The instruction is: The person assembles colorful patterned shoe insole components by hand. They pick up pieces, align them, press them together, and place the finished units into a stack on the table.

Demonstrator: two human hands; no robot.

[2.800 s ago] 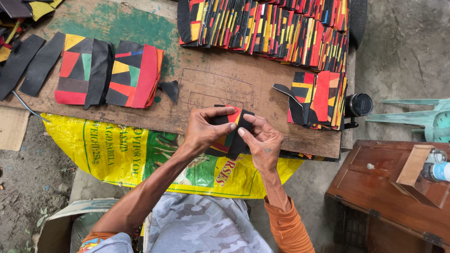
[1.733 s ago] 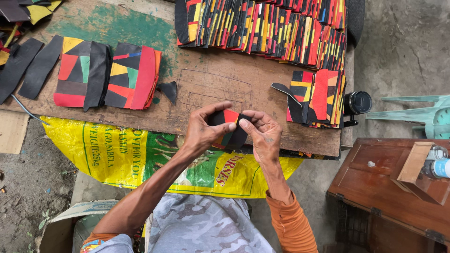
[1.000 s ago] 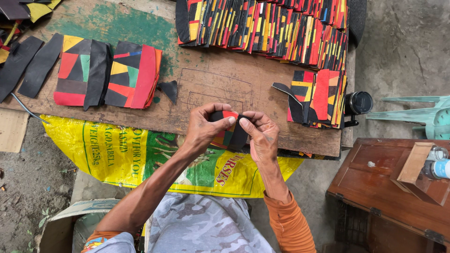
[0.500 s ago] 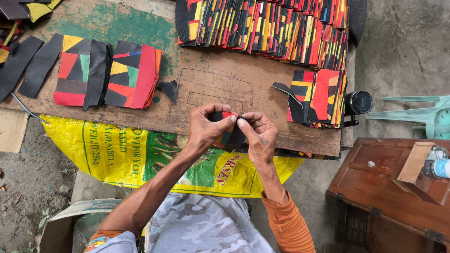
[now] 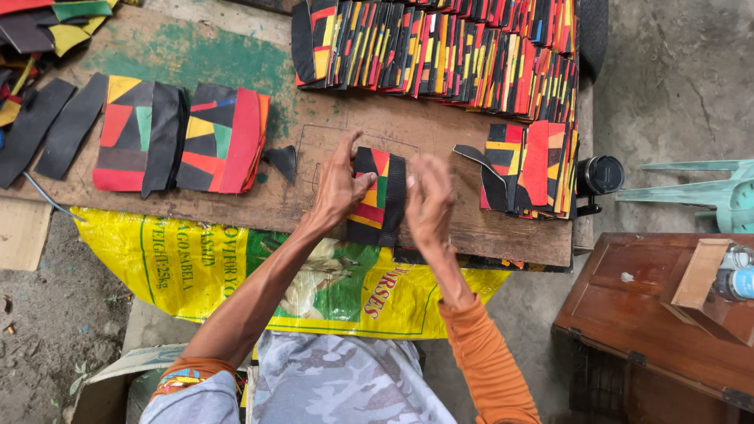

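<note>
Our left hand (image 5: pixel 338 188) pinches the left edge of a patchwork piece (image 5: pixel 377 196), thumb laid across its front, so this grip is closed on it; our right hand (image 5: pixel 428 204) is blurred at the piece's right edge, fingers bent toward it, and we cannot tell whether that grip holds it or only touches it. The patchwork piece sits just above the near edge of the wooden counter (image 5: pixel 236 212), its long axis running away from us, with a black strip down its right side and red, yellow and green patches to the left. Just beside our right hand stands a small stack of like pieces (image 5: pixel 530 169), and beyond it, along the far edge, a long row of them (image 5: pixel 440 47) set on edge. To the left lie two flat multicoloured panels (image 5: pixel 181 137) with a small dark scrap (image 5: pixel 281 161) near them, and black strips (image 5: pixel 51 129) further left. Under the counter's near edge hangs a yellow woven sack (image 5: pixel 196 267), rectangular, with red lettering and a green printed panel. At the counter's right end sits a black cylindrical container (image 5: pixel 601 174), and a brown wooden box (image 5: pixel 652 314) stands lower right.
</note>
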